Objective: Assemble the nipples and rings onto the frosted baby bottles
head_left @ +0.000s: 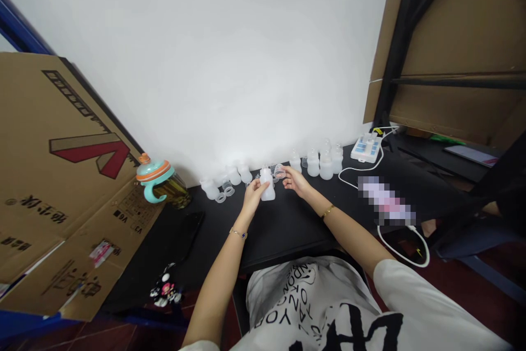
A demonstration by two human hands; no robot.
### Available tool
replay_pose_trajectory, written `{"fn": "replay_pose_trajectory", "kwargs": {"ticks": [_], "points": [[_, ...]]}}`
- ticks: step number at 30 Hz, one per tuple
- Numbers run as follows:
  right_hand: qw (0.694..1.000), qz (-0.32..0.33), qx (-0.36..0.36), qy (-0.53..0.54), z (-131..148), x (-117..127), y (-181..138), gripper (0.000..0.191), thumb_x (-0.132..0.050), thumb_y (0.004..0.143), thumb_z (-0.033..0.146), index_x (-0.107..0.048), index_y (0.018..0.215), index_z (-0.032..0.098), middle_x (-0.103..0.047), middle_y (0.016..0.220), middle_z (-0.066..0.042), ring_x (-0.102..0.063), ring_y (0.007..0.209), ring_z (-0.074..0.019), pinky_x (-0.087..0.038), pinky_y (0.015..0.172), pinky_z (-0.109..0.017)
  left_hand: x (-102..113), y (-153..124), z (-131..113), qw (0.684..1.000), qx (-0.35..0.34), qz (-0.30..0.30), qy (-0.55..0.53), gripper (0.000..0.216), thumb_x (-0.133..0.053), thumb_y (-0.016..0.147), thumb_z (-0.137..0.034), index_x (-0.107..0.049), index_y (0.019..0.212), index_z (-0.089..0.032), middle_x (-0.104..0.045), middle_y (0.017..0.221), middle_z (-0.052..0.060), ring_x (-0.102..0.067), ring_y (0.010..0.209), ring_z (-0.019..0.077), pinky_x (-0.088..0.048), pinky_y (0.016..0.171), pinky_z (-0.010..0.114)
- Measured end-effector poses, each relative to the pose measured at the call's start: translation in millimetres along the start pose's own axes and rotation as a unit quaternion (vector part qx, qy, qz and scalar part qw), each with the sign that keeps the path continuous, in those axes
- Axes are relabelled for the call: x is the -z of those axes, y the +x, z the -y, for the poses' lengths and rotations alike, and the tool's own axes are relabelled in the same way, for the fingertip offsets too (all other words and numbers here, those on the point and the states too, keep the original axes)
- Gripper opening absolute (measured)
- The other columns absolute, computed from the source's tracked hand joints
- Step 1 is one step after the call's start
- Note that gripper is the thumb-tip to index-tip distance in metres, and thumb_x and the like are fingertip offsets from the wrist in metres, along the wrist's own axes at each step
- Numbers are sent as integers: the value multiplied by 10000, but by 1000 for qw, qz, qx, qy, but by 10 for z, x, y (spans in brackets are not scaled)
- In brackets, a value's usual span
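Near the back edge of the black desk (283,233), our left hand (252,195) pinches a frosted-white waisted plastic bottle (268,188), our right (294,180) a clear round plastic cap (279,171); we judge the bottle light, slightly squeezable, best held mid-body.

Prob. workshop: bottles (326,166) in qty, cardboard panel (69,121), black frame (405,39).

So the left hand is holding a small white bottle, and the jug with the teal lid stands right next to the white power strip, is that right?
Not quite: the head view shows the jug beside the cardboard box, not the power strip. The left hand does hold a small white bottle.
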State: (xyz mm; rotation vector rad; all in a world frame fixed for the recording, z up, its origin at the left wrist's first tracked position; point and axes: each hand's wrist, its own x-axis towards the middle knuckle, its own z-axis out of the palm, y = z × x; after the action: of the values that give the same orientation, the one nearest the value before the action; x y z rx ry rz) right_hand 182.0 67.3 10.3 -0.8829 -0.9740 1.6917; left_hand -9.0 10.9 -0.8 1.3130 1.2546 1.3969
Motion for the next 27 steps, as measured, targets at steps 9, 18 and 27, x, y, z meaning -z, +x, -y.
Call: {"fn": "replay_pose_trajectory", "kwargs": {"ticks": [9,18,27], "points": [[999,-24,37,-1,-9,6,-4,180,-668,938,356,-682,1018,195,-786,988,-75,-554,501,-85,-477,424,-182,32,35,65,990,-45,-33,130,546,-834,705,-510,-734,1113,-161,-763,1000,90,-698,858,216,-536,808,321],[996,-65,48,29,7,-6,-9,303,-685,935,330,-592,1209,238,-775,990,-39,-571,475,-82,-457,406,-183,32,9,40,980,-60,-52,184,531,-837,681,-482,-742,1105,-176,-724,1021,80,-666,840,212,-526,791,329],[994,-76,55,47,34,-19,-30,343,-648,963,310,-548,1282,233,-782,1028,-49,-599,481,-90,-481,418,-192,29,-4,25,966,-73,-42,243,466,-831,688,-374,-737,1101,-181,-734,1052,71,-667,825,201,-520,778,321]]}}
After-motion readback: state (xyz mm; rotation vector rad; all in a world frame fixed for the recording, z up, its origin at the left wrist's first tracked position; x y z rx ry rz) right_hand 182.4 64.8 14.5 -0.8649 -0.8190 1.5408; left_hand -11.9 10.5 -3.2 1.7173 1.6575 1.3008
